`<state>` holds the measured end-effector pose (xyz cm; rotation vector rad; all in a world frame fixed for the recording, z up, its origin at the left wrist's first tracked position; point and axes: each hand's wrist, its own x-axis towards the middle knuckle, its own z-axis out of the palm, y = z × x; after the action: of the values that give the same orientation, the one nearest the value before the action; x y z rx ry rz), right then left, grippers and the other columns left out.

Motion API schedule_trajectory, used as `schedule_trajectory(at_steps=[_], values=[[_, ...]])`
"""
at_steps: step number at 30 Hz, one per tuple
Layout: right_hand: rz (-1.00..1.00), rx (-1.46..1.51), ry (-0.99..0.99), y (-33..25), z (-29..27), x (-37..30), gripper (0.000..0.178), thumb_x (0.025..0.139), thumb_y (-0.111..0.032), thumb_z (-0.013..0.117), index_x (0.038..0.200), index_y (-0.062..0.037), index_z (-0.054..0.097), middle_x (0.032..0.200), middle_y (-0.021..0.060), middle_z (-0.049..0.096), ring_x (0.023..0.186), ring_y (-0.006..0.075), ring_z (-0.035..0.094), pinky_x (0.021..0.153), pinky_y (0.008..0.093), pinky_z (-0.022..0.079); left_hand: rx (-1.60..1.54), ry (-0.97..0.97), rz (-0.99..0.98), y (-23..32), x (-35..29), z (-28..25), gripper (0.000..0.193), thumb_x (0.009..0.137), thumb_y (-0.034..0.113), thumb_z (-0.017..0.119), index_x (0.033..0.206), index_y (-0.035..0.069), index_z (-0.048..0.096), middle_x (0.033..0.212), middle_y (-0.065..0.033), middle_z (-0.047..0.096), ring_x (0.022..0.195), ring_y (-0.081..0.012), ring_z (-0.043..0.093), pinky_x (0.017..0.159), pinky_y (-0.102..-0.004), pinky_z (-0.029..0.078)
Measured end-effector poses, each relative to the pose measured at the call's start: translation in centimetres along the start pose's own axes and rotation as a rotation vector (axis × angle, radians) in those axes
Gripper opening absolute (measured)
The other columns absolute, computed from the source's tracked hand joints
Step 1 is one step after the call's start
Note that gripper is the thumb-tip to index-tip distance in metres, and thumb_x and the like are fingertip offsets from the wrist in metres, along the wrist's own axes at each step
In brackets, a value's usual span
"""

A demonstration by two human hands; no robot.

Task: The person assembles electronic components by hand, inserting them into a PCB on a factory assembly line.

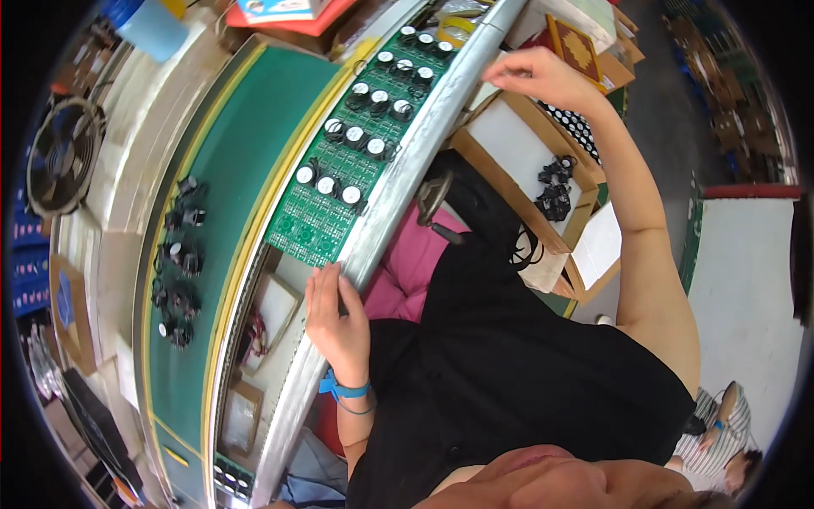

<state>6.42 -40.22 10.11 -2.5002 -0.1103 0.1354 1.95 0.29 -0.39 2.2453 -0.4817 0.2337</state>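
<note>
A green circuit board panel (309, 222) lies along the rail, carrying rows of black parts with round white tops (326, 185) and black leads. Its near end shows bare green. My left hand (337, 318), with a blue band (343, 387) at the wrist, rests at that near end, fingers stretched out and touching the board's edge. Over the outer side of the metal rail (398, 182), near the panel's far end, my right hand (538, 76) hangs with fingers bent together. Whatever its fingertips may hold is too small to make out.
A green conveyor belt (242, 153) with loose black parts (178, 254) runs left of the rail. On the right stands a cardboard box (513, 136) holding more black parts (555, 191). A metal clamp (432, 199) juts beside the rail. Another person (716, 428) sits at lower right.
</note>
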Motion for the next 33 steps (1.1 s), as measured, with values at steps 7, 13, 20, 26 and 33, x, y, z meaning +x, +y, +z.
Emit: schedule_trajectory(at_steps=[7,13,20,26,33], values=[[0.586,-0.637,-0.173,22.7,6.5,-15.2,0.019,0.079,-0.003,0.053,0.092,-0.0043,0.067,0.085,0.0198,0.066,0.082,0.0348,0.065,0.073,0.0435,0.052,-0.066,-0.102,0.016,1.2,2.0,2.0,0.019,0.089,0.005,0.056,0.105,-0.002,0.064,0.106,-0.0213,0.065,0.109,-0.0396,0.059,0.101,-0.0466,0.041],[0.522,-0.738,-0.060,23.9,10.5,-19.9,0.033,0.072,0.002,0.060,0.103,-0.0081,0.067,0.104,0.0142,0.063,0.097,0.0312,0.060,0.084,0.0388,0.050,0.002,-0.106,0.046,2.2,2.6,2.7,0.019,0.089,0.006,0.056,0.104,-0.001,0.065,0.110,-0.0242,0.063,0.111,-0.0405,0.057,0.102,-0.0464,0.040],[0.401,-0.819,-0.098,24.1,11.9,-20.4,0.054,0.066,0.003,0.064,0.119,-0.0089,0.058,0.119,0.0076,0.058,0.109,0.0281,0.052,0.096,0.0351,0.043,0.055,-0.093,0.052,3.0,3.0,3.6,0.019,0.087,0.009,0.059,0.103,0.001,0.066,0.112,-0.0247,0.062,0.110,-0.0421,0.056,0.101,-0.0469,0.040],[0.278,-0.814,-0.161,26.4,10.2,-21.7,0.045,0.072,-0.003,0.064,0.117,-0.0093,0.060,0.108,0.0083,0.060,0.104,0.0286,0.056,0.090,0.0358,0.048,0.001,-0.092,0.113,2.8,3.0,4.0,0.018,0.086,0.008,0.061,0.102,0.001,0.066,0.113,-0.0248,0.061,0.108,-0.0446,0.056,0.100,-0.0494,0.041],[0.502,-0.389,0.154,22.8,7.1,-20.1,0.026,0.078,-0.007,0.060,0.103,0.0004,0.067,0.079,0.0160,0.067,0.066,0.0277,0.063,0.064,0.0347,0.051,0.032,-0.081,0.141,2.4,2.7,4.0,0.020,0.086,0.008,0.061,0.103,0.001,0.065,0.113,-0.0268,0.060,0.111,-0.0457,0.054,0.101,-0.0498,0.040]])
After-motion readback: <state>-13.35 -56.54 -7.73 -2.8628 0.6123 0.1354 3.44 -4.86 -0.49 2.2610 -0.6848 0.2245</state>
